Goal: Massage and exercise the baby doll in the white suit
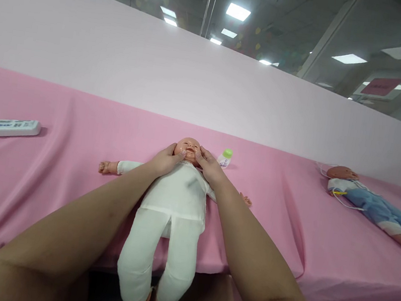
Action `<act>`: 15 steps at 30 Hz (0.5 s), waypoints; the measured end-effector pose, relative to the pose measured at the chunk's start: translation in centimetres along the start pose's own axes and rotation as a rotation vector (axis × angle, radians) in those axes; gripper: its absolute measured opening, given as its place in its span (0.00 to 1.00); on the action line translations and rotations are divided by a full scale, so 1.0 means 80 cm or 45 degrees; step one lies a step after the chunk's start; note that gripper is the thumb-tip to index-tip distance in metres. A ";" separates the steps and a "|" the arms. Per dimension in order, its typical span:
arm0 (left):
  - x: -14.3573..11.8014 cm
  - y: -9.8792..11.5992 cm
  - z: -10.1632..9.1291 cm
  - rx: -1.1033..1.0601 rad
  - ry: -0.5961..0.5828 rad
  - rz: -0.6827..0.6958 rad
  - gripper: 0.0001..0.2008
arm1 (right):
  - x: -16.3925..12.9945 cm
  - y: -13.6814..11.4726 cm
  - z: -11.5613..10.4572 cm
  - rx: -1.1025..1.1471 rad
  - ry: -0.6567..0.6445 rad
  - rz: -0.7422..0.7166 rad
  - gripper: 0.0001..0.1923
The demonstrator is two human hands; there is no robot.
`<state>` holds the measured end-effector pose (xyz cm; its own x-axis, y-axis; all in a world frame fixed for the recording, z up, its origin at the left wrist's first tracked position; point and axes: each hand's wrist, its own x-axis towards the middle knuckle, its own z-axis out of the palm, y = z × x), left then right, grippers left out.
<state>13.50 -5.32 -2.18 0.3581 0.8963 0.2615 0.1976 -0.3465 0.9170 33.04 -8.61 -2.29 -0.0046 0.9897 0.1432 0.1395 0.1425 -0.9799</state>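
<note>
The left hand point(165, 161) and the right hand point(208, 166) are laid open against either side of the face of the doll in white point(173, 202), thumbs resting on its cheeks; nothing is clenched. The doll in white is laid on its back on the pink cloth point(50, 173), legs overhanging the near edge. A small green-capped bottle point(225, 158) is stood just beside its head. A remote control point(0, 127) and a second doll point(369, 203) are placed well apart from it, on opposite sides.

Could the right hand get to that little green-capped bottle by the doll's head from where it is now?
Probably yes. The right hand rests on the doll's cheek, and the bottle stands just beyond it on the pink cloth, with only bare cloth between them.
</note>
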 end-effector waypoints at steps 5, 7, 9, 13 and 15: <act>0.001 -0.002 0.001 -0.009 0.011 0.010 0.32 | -0.001 -0.002 0.003 0.064 0.003 -0.005 0.40; 0.002 -0.004 0.001 0.003 0.016 0.009 0.32 | -0.001 -0.001 0.004 0.082 0.002 -0.001 0.39; 0.003 -0.005 0.001 0.008 0.017 0.009 0.32 | 0.000 -0.001 0.003 0.090 0.007 -0.002 0.39; 0.002 -0.004 0.000 0.019 0.020 -0.006 0.31 | 0.002 0.003 0.001 0.041 0.014 -0.049 0.39; 0.002 -0.002 0.000 0.025 0.031 -0.026 0.31 | 0.004 0.006 -0.001 -0.006 0.026 -0.067 0.40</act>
<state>13.53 -5.13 -2.28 0.3316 0.9095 0.2507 0.2228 -0.3337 0.9160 33.15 -8.18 -2.70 0.0079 0.9802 0.1977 0.1442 0.1946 -0.9702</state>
